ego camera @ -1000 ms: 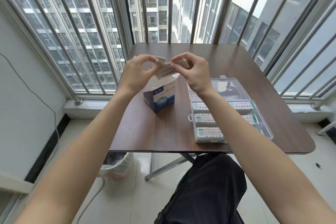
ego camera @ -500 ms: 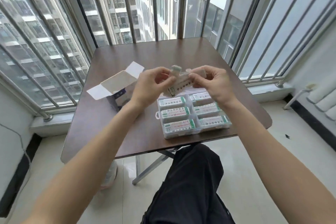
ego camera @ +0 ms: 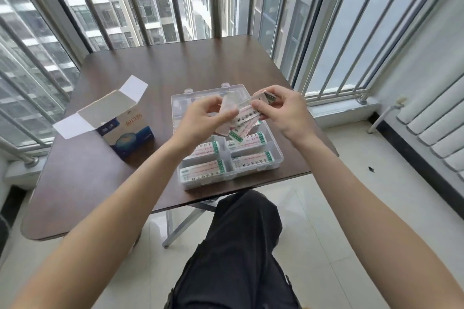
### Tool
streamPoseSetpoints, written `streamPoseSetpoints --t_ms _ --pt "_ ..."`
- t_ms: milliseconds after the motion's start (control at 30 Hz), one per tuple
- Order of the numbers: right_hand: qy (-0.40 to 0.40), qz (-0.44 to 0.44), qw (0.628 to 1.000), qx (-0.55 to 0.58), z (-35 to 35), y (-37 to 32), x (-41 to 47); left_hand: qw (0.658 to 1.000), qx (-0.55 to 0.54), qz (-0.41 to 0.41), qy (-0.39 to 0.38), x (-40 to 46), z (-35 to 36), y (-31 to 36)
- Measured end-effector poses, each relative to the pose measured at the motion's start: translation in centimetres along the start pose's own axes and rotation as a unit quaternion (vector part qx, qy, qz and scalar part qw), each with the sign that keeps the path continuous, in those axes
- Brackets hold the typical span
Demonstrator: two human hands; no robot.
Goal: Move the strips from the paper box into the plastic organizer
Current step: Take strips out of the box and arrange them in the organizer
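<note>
Holding a bundle of strips (ego camera: 242,121) above the plastic organizer (ego camera: 277,158), both hands work at mid-table height. The left hand (ego camera: 200,120) pinches the bundle's lower left end; the right hand (ego camera: 283,110) pinches its upper right end between thumb and fingers. How many strips the bundle contains cannot be determined. The organizer sits on the brown table (ego camera: 100,183) with its clear lid open, and its near compartments hold stacked strips. The paper box (ego camera: 125,130) stands to the left of the organizer, well apart from it, top flaps open.
</note>
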State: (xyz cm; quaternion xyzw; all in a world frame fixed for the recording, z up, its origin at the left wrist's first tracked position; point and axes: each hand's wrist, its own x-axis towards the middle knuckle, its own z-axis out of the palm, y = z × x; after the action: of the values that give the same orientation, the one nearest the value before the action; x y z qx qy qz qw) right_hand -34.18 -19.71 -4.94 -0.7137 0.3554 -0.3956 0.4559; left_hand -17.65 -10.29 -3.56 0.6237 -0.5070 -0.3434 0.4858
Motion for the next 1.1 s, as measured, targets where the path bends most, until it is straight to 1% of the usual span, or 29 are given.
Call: streamPoseSetpoints --t_ms 100,267,333,500,533,600,667,700,800,900,1033,1100 --pt "-0.015 0.003 0.999 0.032 -0.1 0.0 0.2 0.999 0.03 0.015 0.031 0.3 -0.4 -0.4" --pt "-0.035 0.031 0.995 0.088 -0.6 0.3 0.1 0.996 0.033 0.016 0.078 0.6 -1.5 -1.3" --pt "-0.033 0.043 0.993 0.104 -0.4 0.2 0.1 0.996 0.032 0.012 0.082 0.6 -1.7 -1.6" --pt "0.001 0.049 0.995 0.084 -0.5 -1.0 -0.1 0.994 0.024 0.009 0.104 0.9 -2.1 -2.0" --pt "-0.011 0.063 0.992 0.105 -0.5 -1.3 -0.2 0.993 0.022 0.009 0.111 1.0 -2.4 -2.0" --pt "-0.069 0.106 0.978 0.167 -0.6 -1.7 -0.5 0.992 0.026 0.007 0.121 1.1 -2.4 -2.0" --pt "-0.109 0.127 0.972 0.164 0.4 -1.8 -0.6 0.993 0.028 0.009 0.117 1.2 -2.5 -2.1" --pt "-0.112 0.129 0.974 0.147 1.1 -1.8 -0.6 0.994 0.025 0.011 0.109 1.1 -2.5 -2.0" --pt "-0.083 0.127 0.976 0.154 3.1 -2.1 -0.7 0.996 0.008 0.027 0.083 0.7 -2.3 -1.9" --pt "-0.036 0.099 0.982 0.157 4.1 -2.3 -0.9 0.997 -0.019 0.034 0.061 0.1 -1.9 -1.7" --pt "0.003 0.043 0.994 0.102 3.9 -2.1 -1.3 0.996 -0.068 0.014 0.052 -0.1 -1.9 -1.6" --pt "0.019 0.038 0.997 0.07 3.3 -1.7 -1.5 0.995 -0.076 0.006 0.057 -0.2 -1.9 -1.7"
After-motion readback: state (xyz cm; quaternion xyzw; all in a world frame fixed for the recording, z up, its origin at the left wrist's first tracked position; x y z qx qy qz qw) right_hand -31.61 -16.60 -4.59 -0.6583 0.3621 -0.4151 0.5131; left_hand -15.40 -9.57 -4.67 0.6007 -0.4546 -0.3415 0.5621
